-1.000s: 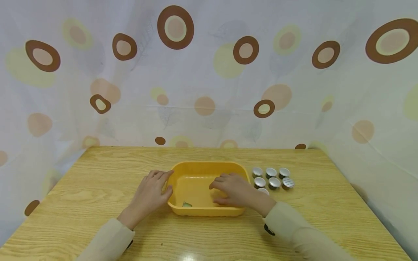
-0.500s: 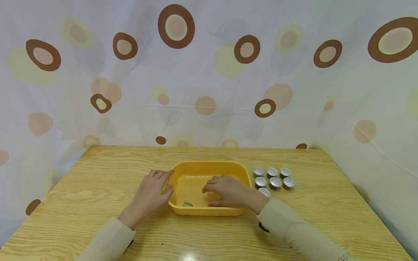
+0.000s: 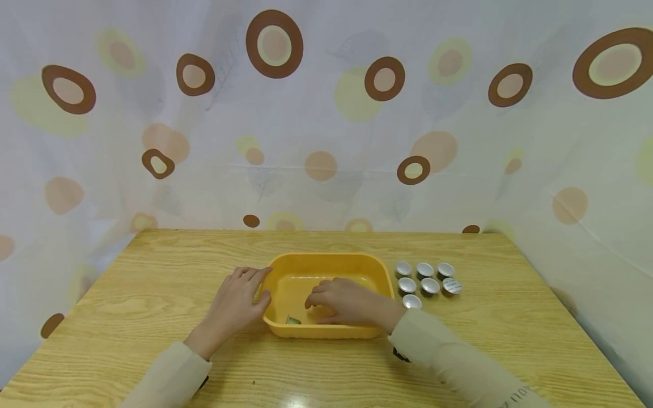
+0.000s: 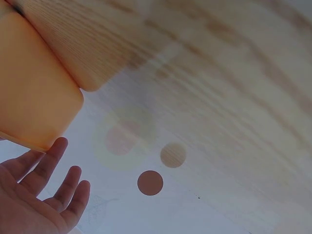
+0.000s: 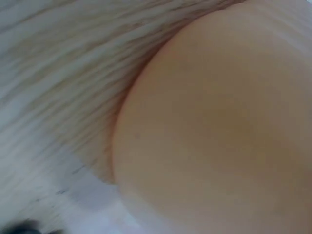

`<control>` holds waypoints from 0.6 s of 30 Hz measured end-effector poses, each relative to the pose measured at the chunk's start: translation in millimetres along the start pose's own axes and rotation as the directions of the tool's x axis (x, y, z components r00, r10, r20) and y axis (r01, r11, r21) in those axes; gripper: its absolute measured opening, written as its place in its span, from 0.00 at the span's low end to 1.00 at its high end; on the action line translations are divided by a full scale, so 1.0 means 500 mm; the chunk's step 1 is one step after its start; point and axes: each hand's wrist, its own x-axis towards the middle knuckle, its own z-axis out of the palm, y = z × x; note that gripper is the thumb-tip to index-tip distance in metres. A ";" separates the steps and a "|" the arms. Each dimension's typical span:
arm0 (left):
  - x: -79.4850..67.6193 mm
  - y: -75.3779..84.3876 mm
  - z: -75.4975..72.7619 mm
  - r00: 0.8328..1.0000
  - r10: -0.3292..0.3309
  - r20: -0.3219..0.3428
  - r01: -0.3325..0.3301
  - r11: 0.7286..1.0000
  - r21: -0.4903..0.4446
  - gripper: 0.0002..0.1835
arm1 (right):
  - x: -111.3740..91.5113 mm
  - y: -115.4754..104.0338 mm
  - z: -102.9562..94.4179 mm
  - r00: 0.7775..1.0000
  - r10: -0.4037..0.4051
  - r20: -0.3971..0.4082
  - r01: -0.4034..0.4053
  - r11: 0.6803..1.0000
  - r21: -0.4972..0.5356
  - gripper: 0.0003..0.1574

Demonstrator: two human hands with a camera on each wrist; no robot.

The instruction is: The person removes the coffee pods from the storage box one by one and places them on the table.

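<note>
A yellow plastic basin (image 3: 326,331) stands on the wooden table. On its floor, near the front left corner, a small green capsule (image 3: 293,320) lies tipped on its side. My left hand (image 3: 240,297) touches the basin's left rim with loosely spread fingers; the left wrist view has the same hand (image 4: 41,195) by the basin's wall (image 4: 39,83). Over the basin floor, my right hand (image 3: 347,303) reaches leftward, fingers slightly bent and a short way right of the green capsule. Nothing shows in its grasp. The right wrist view is filled by the blurred basin wall (image 5: 209,122), without the hand.
Right of the basin, several capsules (image 3: 430,287) with silvery lids stand in loose rows; one lid (image 3: 451,285) bears printing. The wooden tabletop (image 3: 178,272) reaches back to a hanging cloth (image 3: 326,130) patterned with circles.
My right hand has moved left inside the basin, closer to the green capsule. The left hand stays at the rim, and the capsules have not moved.
</note>
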 end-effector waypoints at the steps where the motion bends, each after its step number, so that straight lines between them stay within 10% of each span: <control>1: 0.000 0.000 0.000 1.000 0.000 -0.001 0.000 1.000 -0.001 0.24 | 0.002 -0.001 0.000 1.000 -0.002 0.001 0.002 1.000 0.002 0.16; 18: -0.001 0.003 -0.001 1.000 0.000 0.004 0.000 1.000 0.008 0.24 | 0.041 -0.014 0.007 0.999 -0.035 0.035 0.034 0.999 0.028 0.18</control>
